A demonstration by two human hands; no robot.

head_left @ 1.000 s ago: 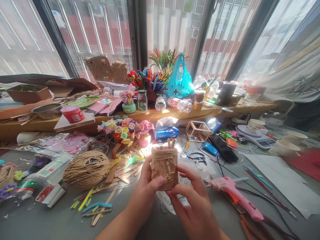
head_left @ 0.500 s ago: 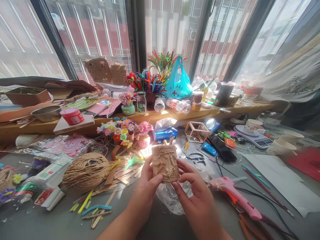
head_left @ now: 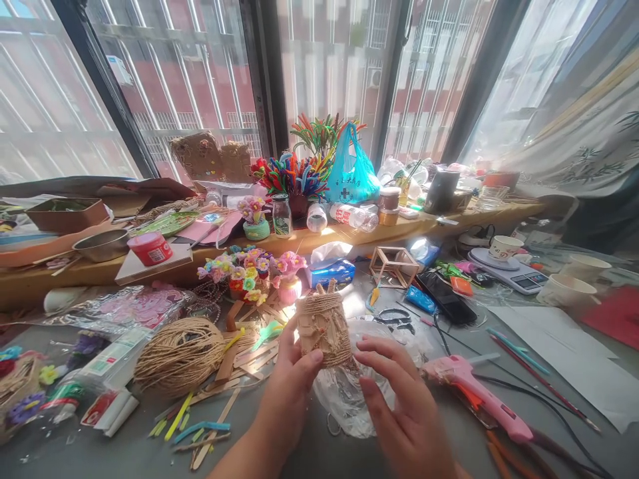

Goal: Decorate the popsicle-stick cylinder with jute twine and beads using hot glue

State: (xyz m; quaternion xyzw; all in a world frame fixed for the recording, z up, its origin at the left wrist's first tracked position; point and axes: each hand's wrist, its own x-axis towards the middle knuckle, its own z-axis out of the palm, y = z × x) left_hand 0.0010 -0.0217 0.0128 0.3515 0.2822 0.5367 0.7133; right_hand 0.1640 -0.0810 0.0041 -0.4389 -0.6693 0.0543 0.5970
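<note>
pot (head_left: 322, 332) wrapped in brown twine is gripped by the left hand (head_left: 289, 382), with the thumb laid across its lower front and the other fingers curled around its left side. the pot is held near the middle of the table (head_left: 334, 459), leaned a little to the left, and two stubby sticks (head_left: 328, 287) are seen at its top. the right hand (head_left: 402, 392) is held just beside the pot's right side, its fingers loosely parted and half bent, with nothing clasped; whether the pot is brushed by a fingertip cannot be told.

beneath the hands, a clear plastic bag (head_left: 344, 407) is partly covered. to the left, a ball of twine (head_left: 180, 356) is placed beside scattered wooden sticks (head_left: 252, 362). to the right, a pink glue gun (head_left: 492, 402) is laid near the right hand, and white paper (head_left: 564, 362) is spread beyond it. scissors (head_left: 396, 323) are set behind the right hand. farther back, a blue tissue pack (head_left: 333, 274) is placed between pink flowers (head_left: 289, 263) and a wooden frame (head_left: 394, 267).
</note>
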